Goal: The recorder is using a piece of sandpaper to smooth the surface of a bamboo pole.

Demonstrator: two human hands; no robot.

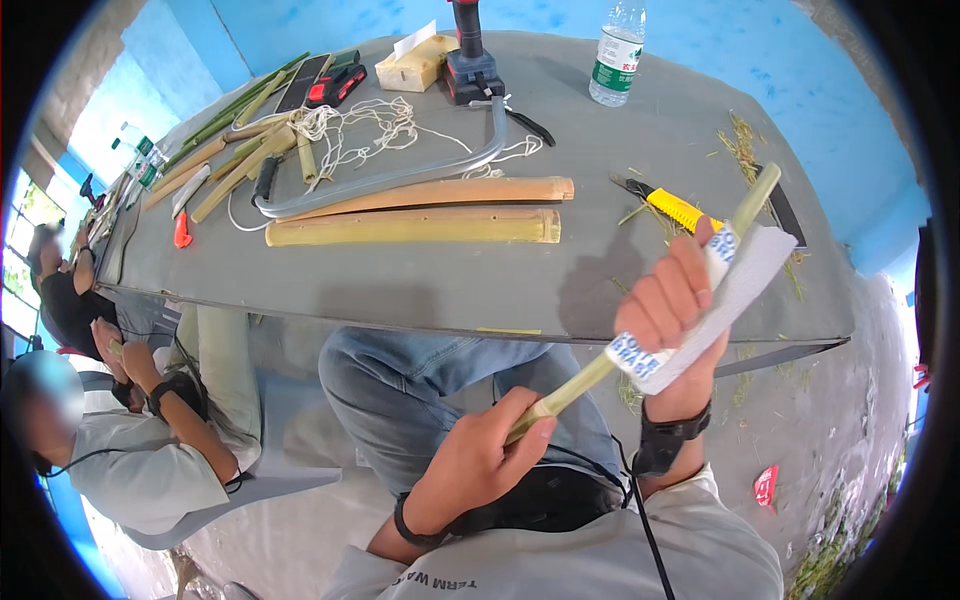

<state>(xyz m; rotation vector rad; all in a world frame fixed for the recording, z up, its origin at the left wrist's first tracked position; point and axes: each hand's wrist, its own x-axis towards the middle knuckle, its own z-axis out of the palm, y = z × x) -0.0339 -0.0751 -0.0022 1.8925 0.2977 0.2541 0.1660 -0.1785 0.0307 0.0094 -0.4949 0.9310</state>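
A thin green bamboo stick (583,383) slants up to the right in front of me. My left hand (485,455) grips its lower end between thumb and fingers. Higher up, my right hand (672,305) is closed around the stick, with a sheet of sandpaper (725,310) folded about it. The sandpaper is pale grey on one face, with blue print on the white one. Just beyond my right hand, a yellow utility knife (675,207) lies on the table. Two split bamboo pieces lie side by side near the middle, the closer bamboo half (415,227) with its edge toward me.
On the grey table (450,280) lie a hacksaw frame (400,180), tangled white string (365,125), and several bamboo strips (245,175). A cordless drill (470,65), tissue pack (415,63) and water bottle (617,55) stand at the back. Another person (150,450) sits to my left.
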